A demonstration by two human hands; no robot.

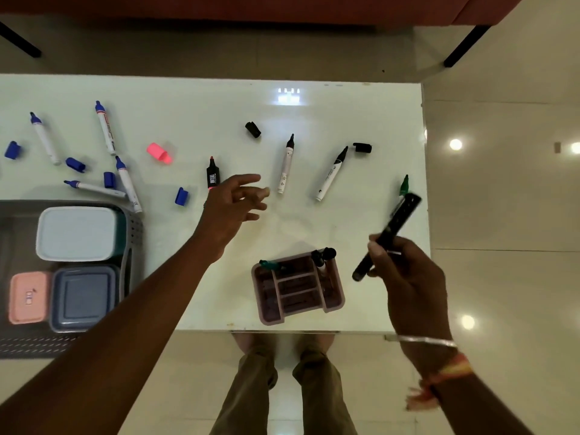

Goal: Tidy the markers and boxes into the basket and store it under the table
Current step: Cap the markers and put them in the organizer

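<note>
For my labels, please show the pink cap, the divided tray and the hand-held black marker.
pink cap (159, 153): head view, middle of its body.
divided tray (339, 293): head view, right wall.
black marker (400, 219): head view, upper half of barrel.

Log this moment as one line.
left hand: open, above table | right hand: grips black marker | basket: holds three boxes | stage: markers, caps loose on table

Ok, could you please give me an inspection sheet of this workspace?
Surface: white glossy table, lights reflected.
Job's things: grey basket at left holds three lidded boxes; uncapped blue markers, black-tipped markers and a green marker lie scattered.
Clutter: loose blue caps, pink cap, black caps; pink organiser tray near the front edge.
Grippers: left hand open over the table; right hand grips a black marker.
Cables: nothing seen.
Surroundings: tiled floor, red furniture beyond the table.
</note>
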